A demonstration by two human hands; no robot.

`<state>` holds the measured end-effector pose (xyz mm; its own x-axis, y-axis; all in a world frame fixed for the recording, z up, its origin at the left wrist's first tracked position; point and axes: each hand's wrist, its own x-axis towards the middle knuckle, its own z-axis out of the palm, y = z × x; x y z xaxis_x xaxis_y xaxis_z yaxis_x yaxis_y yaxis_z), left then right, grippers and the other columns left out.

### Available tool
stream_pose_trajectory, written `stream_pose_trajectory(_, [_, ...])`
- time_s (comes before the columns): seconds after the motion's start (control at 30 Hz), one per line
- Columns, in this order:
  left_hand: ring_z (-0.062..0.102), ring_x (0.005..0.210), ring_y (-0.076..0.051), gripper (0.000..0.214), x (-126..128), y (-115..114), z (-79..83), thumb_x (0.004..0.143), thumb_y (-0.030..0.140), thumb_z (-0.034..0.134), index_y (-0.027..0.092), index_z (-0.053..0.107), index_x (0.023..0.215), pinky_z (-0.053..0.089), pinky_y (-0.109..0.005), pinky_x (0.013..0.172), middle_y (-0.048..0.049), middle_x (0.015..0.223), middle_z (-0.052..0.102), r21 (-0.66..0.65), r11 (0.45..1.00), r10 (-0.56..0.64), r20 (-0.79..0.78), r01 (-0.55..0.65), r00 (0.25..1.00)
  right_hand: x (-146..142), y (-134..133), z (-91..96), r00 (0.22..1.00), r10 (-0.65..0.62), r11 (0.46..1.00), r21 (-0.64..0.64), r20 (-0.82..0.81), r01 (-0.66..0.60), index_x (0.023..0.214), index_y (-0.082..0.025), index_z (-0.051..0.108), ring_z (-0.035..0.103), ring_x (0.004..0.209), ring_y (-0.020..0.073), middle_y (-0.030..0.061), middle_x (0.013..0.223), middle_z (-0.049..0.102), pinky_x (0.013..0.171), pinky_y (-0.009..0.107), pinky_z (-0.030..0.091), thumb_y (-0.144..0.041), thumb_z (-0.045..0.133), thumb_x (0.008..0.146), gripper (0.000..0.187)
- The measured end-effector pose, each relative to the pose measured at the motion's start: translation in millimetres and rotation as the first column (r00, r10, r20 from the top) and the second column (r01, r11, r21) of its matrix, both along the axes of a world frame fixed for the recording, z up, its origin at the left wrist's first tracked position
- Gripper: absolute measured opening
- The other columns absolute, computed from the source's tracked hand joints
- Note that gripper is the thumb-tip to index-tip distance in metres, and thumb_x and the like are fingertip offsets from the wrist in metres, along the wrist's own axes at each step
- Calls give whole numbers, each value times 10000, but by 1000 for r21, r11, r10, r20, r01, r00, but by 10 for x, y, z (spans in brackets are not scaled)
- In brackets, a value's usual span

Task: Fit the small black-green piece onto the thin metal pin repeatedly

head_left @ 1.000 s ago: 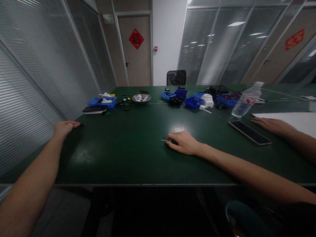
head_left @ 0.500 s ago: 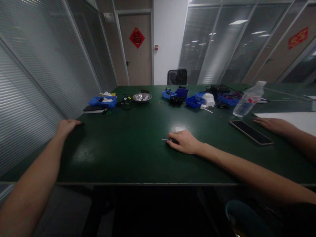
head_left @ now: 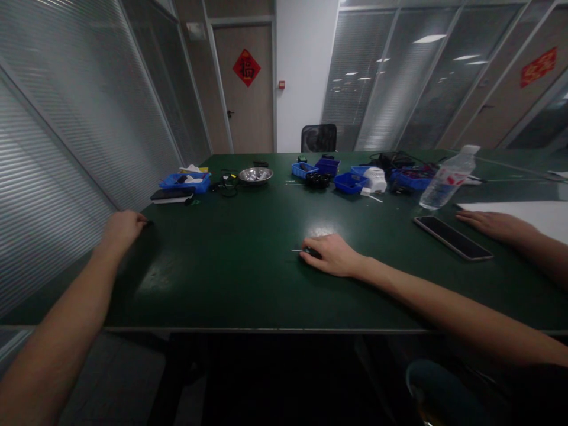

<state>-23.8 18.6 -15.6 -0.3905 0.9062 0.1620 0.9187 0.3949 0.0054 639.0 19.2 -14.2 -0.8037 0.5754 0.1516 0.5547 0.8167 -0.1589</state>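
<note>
My right hand (head_left: 331,255) rests on the green table (head_left: 231,260), fingers closed around a small screwdriver (head_left: 313,252) with a dark handle. Its thin metal shaft sticks out to the left; most of the handle is hidden in the palm. Far to the left, near the table's side edge, my left hand (head_left: 124,229) pinches a small dark piece (head_left: 149,223). Only the tip of that piece shows past the fingers, too little to name its kind.
Another person's hand (head_left: 497,225) lies on white paper (head_left: 532,212) at right, by a phone (head_left: 452,238) and a tilted plastic bottle (head_left: 448,180). Along the back stand blue trays (head_left: 350,183), a metal bowl (head_left: 256,182) and black cables (head_left: 227,188). A black notebook (head_left: 172,194) lies at left.
My left hand has turned a little, its knuckles rising and the fingers curling further over the dark piece. My right hand and the screwdriver have stayed in place.
</note>
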Motion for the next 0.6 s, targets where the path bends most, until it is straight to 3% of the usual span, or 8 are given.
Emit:
stream_pose_trajectory(0.2, [663,1024,-347,385,132,7,-25,962,248,594,94,814,1238,516,-422,925,-217,1156,753,-3,1000,17,-77,-18,997,0,13,-29,1000,-4,999,38,19,3,1169,-204,682,621,729,185,55,909,733,673,311,350,-516,443,1119,396])
stream_pose_trajectory(0.6, [646,1022,-339,357,159,5,-26,998,287,562,118,803,1200,521,-422,909,-200,1164,737,24,999,24,-76,-23,997,3,10,-15,1000,8,1000,12,0,-8,1182,-199,684,620,725,182,62,929,743,677,308,364,-520,445,1121,406])
